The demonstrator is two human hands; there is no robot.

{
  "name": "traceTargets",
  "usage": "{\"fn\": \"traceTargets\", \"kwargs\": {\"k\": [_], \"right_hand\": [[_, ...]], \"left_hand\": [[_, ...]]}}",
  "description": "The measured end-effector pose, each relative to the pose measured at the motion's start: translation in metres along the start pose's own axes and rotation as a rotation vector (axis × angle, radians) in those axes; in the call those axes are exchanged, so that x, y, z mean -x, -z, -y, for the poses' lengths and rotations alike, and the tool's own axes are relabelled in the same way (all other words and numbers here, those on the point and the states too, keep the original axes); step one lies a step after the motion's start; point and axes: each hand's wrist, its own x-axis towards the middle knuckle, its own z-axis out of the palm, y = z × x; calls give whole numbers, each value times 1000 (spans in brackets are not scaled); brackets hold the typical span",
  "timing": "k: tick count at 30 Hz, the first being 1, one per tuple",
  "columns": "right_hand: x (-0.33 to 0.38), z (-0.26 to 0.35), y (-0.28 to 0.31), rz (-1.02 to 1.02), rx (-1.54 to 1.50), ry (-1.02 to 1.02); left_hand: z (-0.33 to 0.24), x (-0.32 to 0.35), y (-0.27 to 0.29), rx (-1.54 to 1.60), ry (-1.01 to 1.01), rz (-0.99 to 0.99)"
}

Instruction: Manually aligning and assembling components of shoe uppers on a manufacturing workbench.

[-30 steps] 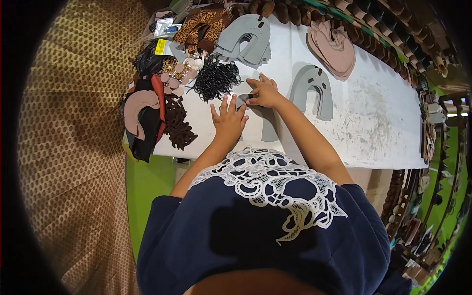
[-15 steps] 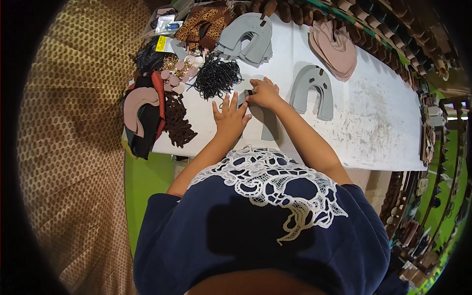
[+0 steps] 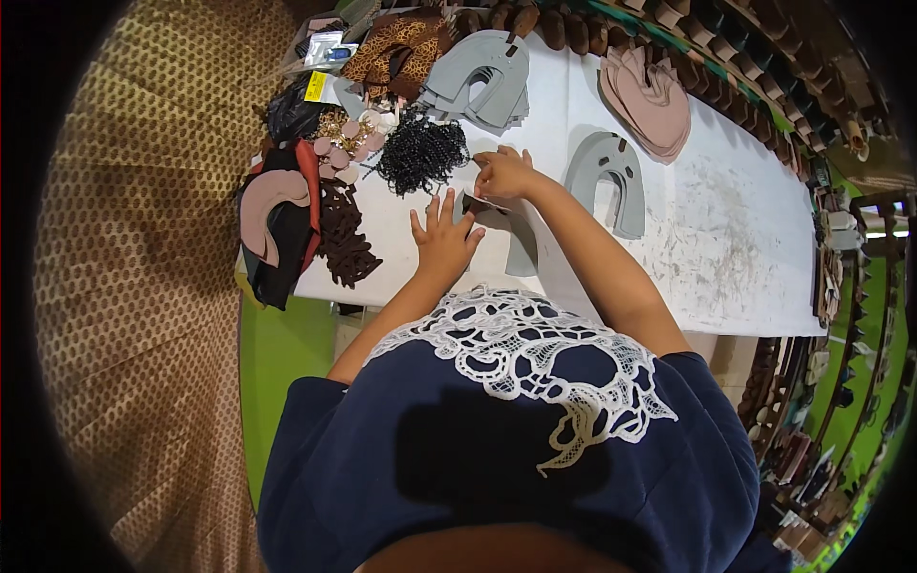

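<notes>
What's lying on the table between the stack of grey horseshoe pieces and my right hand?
In the head view, bare white tabletop separates the grey stack from the right hand; the black bead pile sits beside that gap.

A grey U-shaped cut piece (image 3: pixel 521 239) lies flat on the white table, one end lifted.

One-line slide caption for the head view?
Left hand flat on white table, right hand pinching a grey cut piece.

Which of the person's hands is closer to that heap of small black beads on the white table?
The right. The right hand sits just beside the black bead heap, pinching a thin grey piece. The left hand lies flat on the table, farther off, nearer the person's body.
</notes>
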Motion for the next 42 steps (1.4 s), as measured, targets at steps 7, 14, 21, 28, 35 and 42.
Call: {"fn": "traceTargets", "kwargs": {"k": [7, 14, 21, 28, 35, 42], "right_hand": [[7, 4, -3, -120, 41, 49], [7, -11, -21, -269, 62, 79], [13, -6, -21, -287, 15, 70], [11, -9, -14, -281, 37, 57], [12, -13, -11, -250, 47, 11], [5, -25, -19, -292, -66, 4]], "left_hand": [[0, 1, 4, -14, 6, 28], [-2, 0, 1, -16, -7, -25], [-3, -1, 4, -28, 1, 7], [-1, 0, 0, -15, 44, -16], [-2, 1, 3, 0, 21, -32], [-3, 2, 2, 1, -1, -53]]}}
